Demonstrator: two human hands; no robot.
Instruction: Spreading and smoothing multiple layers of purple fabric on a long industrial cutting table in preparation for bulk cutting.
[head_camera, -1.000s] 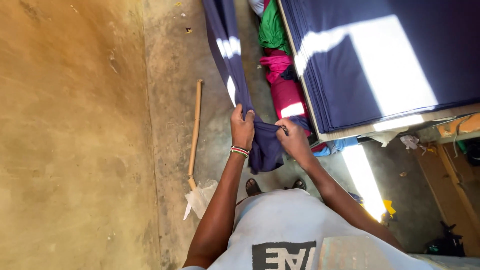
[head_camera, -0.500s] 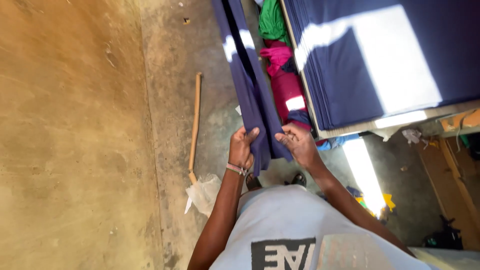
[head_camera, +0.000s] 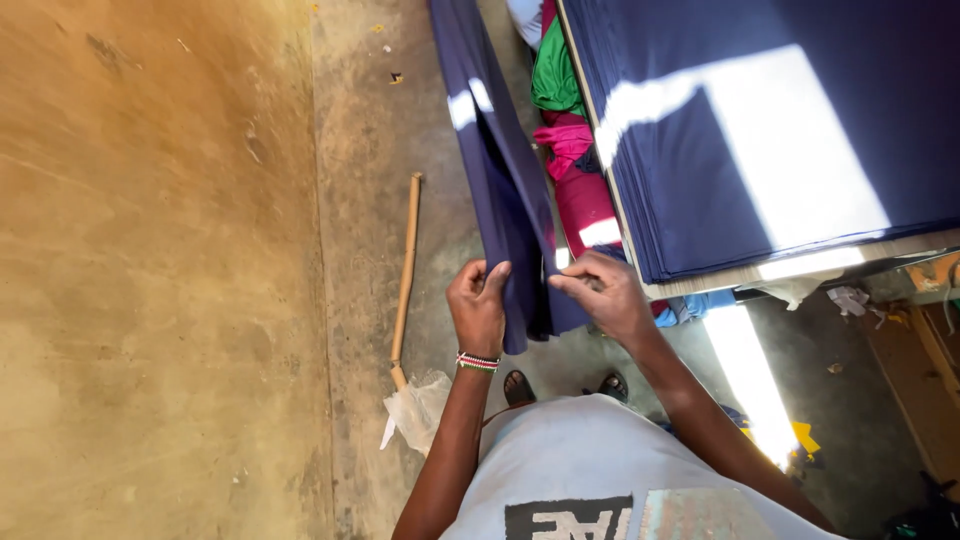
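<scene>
A long strip of navy blue cloth (head_camera: 495, 150) hangs stretched from the top of the head view down to my hands. My left hand (head_camera: 478, 308), with a beaded band at the wrist, grips the cloth's near edge on its left side. My right hand (head_camera: 602, 292) pinches the same edge on its right side. Both hands are at chest height, close together, above my sandalled feet (head_camera: 565, 385). A thick stack of navy cloth (head_camera: 760, 130) lies on the table (head_camera: 830, 268) to the right.
A wooden stick (head_camera: 405, 275) lies on the concrete floor to the left, with a crumpled white plastic bag (head_camera: 415, 408) at its near end. Green, pink and red fabric pieces (head_camera: 568, 150) are piled between the hanging cloth and the table. Scraps litter the floor at right.
The hanging cloth's end, first bunched between my hands, is now drawn out flatter. My hands have shifted a little apart along its edge and the view has tilted slightly.
</scene>
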